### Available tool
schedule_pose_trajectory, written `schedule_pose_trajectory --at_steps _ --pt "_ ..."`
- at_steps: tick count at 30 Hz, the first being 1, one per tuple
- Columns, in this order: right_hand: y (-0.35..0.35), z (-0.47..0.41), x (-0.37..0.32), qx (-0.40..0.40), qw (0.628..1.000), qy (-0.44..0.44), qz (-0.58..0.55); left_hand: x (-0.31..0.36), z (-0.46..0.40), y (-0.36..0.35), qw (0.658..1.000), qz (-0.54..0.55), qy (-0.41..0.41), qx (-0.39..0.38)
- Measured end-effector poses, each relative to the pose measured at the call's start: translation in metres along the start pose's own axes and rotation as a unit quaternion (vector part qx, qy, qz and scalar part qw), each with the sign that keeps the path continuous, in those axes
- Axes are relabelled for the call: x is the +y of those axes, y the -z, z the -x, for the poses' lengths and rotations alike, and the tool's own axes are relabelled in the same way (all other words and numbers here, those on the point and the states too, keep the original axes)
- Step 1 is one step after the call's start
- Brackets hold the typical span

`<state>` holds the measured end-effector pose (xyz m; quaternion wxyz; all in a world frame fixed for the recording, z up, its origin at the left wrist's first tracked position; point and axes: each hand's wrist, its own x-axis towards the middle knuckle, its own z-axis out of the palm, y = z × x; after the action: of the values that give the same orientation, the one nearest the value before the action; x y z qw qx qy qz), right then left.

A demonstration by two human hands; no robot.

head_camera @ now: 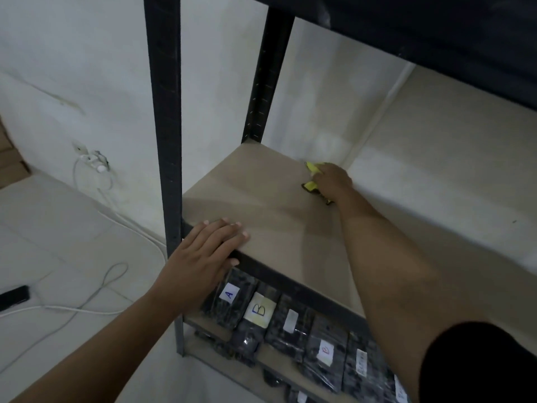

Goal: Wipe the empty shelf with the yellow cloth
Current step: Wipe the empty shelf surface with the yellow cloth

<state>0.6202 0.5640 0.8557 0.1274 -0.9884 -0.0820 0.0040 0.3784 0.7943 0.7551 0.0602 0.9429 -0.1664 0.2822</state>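
Note:
The empty shelf [261, 199] is a beige board in a dark metal rack. My right hand [334, 181] reaches deep to its back edge by the wall and presses down on the yellow cloth [313, 170], which is bunched under my fingers and mostly hidden by them. My left hand [203, 257] rests flat on the shelf's front left corner, fingers spread over the board and thumb against the dark front rail, holding nothing.
Dark upright posts [165, 126] frame the rack on the left, and a dark upper shelf [436, 39] hangs overhead. Several wrapped black packages with labels [258, 311] fill the shelf below. White cables [96, 286] and a wall socket [90, 161] lie to the left on the tiled floor.

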Motion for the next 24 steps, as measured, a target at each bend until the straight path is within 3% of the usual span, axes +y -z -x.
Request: schedule_pose_trajectory --at_steps 4,6,10,13,15,17,19,24 --pt "-0.004 0.024 -0.008 0.008 0.996 0.091 0.024 -0.001 -0.001 -0.002 1.0 0.003 -0.006 0.024" --pt "-0.007 0.058 -0.011 -0.006 0.987 0.159 -0.036 0.0 -0.002 -0.002 0.999 0.006 -0.01 0.032" --pt "-0.012 0.141 -0.022 -0.051 0.962 0.217 -0.159 -0.001 -0.004 -0.002 0.999 0.01 -0.021 0.039" --pt "-0.004 0.164 -0.02 -0.101 0.943 0.176 -0.264 -0.003 -0.003 -0.003 0.999 0.01 -0.031 0.04" --pt "0.009 0.152 -0.02 -0.033 0.947 0.103 -0.301 -0.003 -0.001 -0.003 0.998 0.01 -0.034 0.043" --pt "0.02 0.121 -0.017 0.061 0.961 0.042 -0.267 -0.003 0.003 -0.004 0.998 0.012 -0.031 0.045" --pt "0.027 0.083 -0.017 0.105 0.965 0.008 -0.24 -0.004 0.005 -0.005 0.998 0.02 -0.028 0.049" --pt "0.001 0.014 -0.029 0.018 0.997 -0.047 -0.062 -0.013 0.004 -0.005 0.997 0.017 -0.044 0.067"
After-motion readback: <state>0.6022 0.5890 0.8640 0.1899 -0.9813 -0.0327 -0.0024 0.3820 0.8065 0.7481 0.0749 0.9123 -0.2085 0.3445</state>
